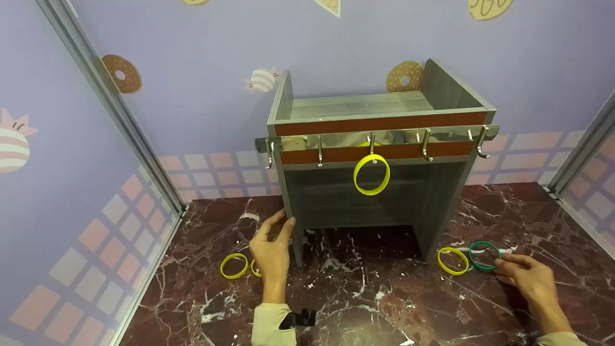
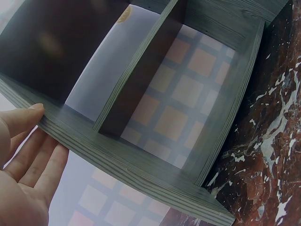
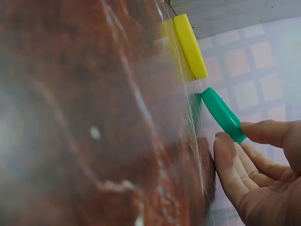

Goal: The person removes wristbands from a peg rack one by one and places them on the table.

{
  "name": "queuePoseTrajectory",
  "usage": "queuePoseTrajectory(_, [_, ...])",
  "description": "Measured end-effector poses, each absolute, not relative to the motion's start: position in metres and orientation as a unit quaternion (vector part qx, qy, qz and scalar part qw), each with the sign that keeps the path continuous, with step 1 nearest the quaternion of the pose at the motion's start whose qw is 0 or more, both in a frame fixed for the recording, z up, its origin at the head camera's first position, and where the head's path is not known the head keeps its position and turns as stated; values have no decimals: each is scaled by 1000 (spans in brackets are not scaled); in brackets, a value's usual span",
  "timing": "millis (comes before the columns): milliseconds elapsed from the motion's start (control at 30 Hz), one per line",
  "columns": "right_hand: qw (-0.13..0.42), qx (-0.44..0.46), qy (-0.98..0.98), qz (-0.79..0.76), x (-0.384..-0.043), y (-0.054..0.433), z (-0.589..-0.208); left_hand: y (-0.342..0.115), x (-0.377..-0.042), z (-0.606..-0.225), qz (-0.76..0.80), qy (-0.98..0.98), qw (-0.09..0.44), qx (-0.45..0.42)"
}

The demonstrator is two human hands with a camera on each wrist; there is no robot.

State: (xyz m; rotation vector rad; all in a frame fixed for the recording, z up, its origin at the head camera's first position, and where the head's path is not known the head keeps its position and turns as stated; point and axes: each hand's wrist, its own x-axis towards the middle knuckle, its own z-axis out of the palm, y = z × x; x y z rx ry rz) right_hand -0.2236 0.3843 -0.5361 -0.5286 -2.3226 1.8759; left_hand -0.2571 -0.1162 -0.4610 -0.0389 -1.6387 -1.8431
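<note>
A grey wooden shelf unit (image 1: 454, 192) stands on the table, with a metal hook rail (image 1: 353, 139) across its front. From the middle hook hangs a yellow ring (image 1: 355, 185). My left hand (image 1: 272, 250) grips the edge of the unit's left side panel (image 2: 127, 172), thumb on the inner side and fingers on the outer. At the right, my right hand (image 1: 531, 278) pinches the near edge of a green ring (image 3: 218, 110) between thumb and fingers; the ring is tilted, its far edge low by the tabletop. Beside it lies another yellow ring (image 3: 190, 46).
Left of the unit lies a yellow ring (image 1: 223, 271); one more yellow ring (image 1: 254, 273) is partly hidden behind my left hand. The table (image 1: 346, 307) has a dark red marbled top. Patterned wall panels (image 1: 216, 96) enclose the back and sides.
</note>
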Motion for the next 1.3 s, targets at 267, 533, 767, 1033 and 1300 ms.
queuePoseTrajectory(267, [85,-194,-817,536,-222,384,-533,-116,-257,-460,-704,-627,334,-16])
queuePoseTrajectory(533, [105,-208,-853,466,-219,382,-523,-116,-258,-461,-701,-629,335,-10])
queuePoseTrajectory(767, [112,-179,-856,472,-218,373,-512,-116,-259,-462,-703,-625,340,-18])
queuePoseTrajectory(1033, [134,-119,-831,526,-217,351,-494,-116,-258,-462,-696,-632,341,-20])
queuePoseTrajectory(1300, [162,-62,-814,555,-218,330,-474,-117,-259,-462,-700,-628,340,-19])
